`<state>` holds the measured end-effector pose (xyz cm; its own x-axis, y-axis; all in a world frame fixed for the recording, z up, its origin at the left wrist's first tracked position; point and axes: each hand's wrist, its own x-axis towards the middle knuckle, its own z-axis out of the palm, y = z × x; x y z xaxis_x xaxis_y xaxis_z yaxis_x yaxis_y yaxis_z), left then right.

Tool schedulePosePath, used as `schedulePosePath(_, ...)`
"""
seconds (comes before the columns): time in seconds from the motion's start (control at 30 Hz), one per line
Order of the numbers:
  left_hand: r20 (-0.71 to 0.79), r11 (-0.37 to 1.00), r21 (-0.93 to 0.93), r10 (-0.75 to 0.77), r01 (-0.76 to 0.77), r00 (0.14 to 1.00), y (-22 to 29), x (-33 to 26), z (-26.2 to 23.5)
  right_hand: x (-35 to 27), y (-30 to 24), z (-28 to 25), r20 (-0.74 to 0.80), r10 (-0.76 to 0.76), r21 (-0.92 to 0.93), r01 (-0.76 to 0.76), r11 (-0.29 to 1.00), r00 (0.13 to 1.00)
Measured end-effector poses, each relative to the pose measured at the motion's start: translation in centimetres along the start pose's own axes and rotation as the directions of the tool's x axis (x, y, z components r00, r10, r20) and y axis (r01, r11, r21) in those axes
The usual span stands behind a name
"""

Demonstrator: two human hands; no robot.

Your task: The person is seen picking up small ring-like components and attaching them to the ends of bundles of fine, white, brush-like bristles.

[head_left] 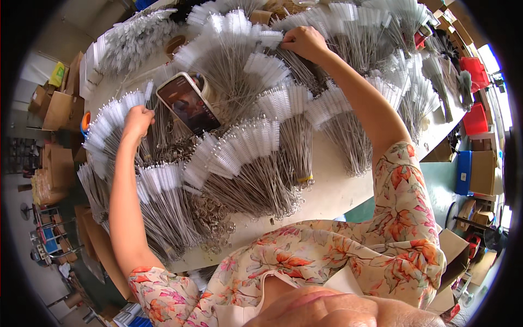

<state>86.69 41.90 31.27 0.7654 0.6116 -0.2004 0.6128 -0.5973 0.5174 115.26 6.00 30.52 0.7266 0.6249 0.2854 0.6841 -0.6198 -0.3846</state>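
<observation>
Bundles of tube brushes (234, 155), with white bristle heads and thin twisted wire stems, cover much of the table. At the left, my left hand (140, 120) is closed, and a single tube brush (148, 90) stands up from its fingers. My right arm stretches to the far side, where my right hand (306, 43) is closed with its fingertips pinched together. A white brush head (271, 38) lies at those fingertips; what they grip is hidden. Below that hand is a bundle of wire stems (299, 68).
A phone (188, 103) with a lit screen leans among the bundles, against a round container (202, 84). The pale tabletop (335, 188) shows along the near right. Cardboard boxes (57, 111) stand left of the table; red bins (475, 73) and a blue bin (463, 173) are at the right.
</observation>
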Motion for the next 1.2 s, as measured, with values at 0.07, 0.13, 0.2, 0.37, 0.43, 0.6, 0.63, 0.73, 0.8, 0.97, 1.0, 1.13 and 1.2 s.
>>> schedulePosePath(0.07, 0.169, 0.992, -0.085, -0.075, 0.090, 0.983, 2.0, -1.5, -2.4, 0.1, 0.5, -0.4, 0.008, 0.009, 0.014, -0.009, 1.000, 1.000)
schedulePosePath(0.13, 0.231, 0.980, -0.178, -0.043, 0.086, 0.972, 2.2, -3.7, -3.9, 0.2, 0.8, -1.8, -0.132, 0.005, 0.120, 0.011, 0.993, 0.991)
schedulePosePath(0.2, 0.253, 0.980, -0.176, -0.043, 0.090, 0.967, 2.8, -7.1, -6.5, 0.8, -0.3, -5.8, -0.363, 0.014, 0.071, 0.013, 0.997, 0.932)
schedulePosePath(0.37, 0.167, 0.944, -0.317, -0.043, 0.095, 0.985, 2.3, -14.7, -11.1, 0.7, 4.6, -11.8, -0.258, 0.072, 0.301, 0.010, 0.953, 0.963)
schedulePosePath(0.43, -0.075, 0.796, -0.602, 0.027, -0.067, 0.997, 1.3, -16.8, -11.2, 0.4, 7.1, -9.8, -0.101, 0.077, 0.013, -0.076, 0.997, 0.992)
schedulePosePath(0.6, -0.130, 0.615, -0.780, 0.025, -0.118, 0.991, 2.7, -23.5, -8.6, -2.4, 4.9, -7.0, 0.145, 0.352, -0.403, -0.270, 0.875, 0.925)
schedulePosePath(0.63, -0.129, 0.554, -0.823, 0.026, -0.122, 0.991, 2.4, -24.8, -8.2, -2.6, 4.9, -6.6, 0.147, 0.338, -0.402, -0.257, 0.879, 0.929)
schedulePosePath(0.73, -0.185, 0.343, -0.922, 0.019, -0.181, 0.982, 2.1, -28.8, -6.2, -3.0, 6.0, -6.1, 0.114, 0.342, -0.422, -0.266, 0.867, 0.933)
schedulePosePath(0.8, -0.291, 0.120, -0.942, 0.166, -0.312, 0.942, 2.0, -31.0, -3.4, -3.3, 6.9, -6.4, 0.076, 0.397, -0.282, -0.362, 0.889, 0.915)
schedulePosePath(0.97, -0.556, 0.100, -0.789, 0.302, -0.606, 0.774, 3.0, -36.9, 7.3, -4.0, -0.3, -10.6, -0.465, 0.225, 0.002, -0.253, 0.967, 0.857)
schedulePosePath(1.0, -0.568, 0.235, -0.717, 0.347, -0.656, 0.746, 2.8, -37.7, 8.8, -4.4, -1.9, -12.8, -0.508, 0.236, 0.097, -0.217, 0.971, 0.828)
schedulePosePath(1.13, -0.305, 0.199, -0.903, 0.326, -0.380, 0.895, -0.3, -40.1, 14.7, -6.2, -5.8, -16.1, -0.215, 0.174, 0.923, 0.142, 0.357, 0.961)
schedulePosePath(1.2, -0.292, 0.266, -0.891, 0.287, -0.369, 0.912, -1.9, -41.3, 15.9, -9.5, -11.1, -15.6, -0.048, -0.194, 0.994, 0.067, 0.090, 0.980)
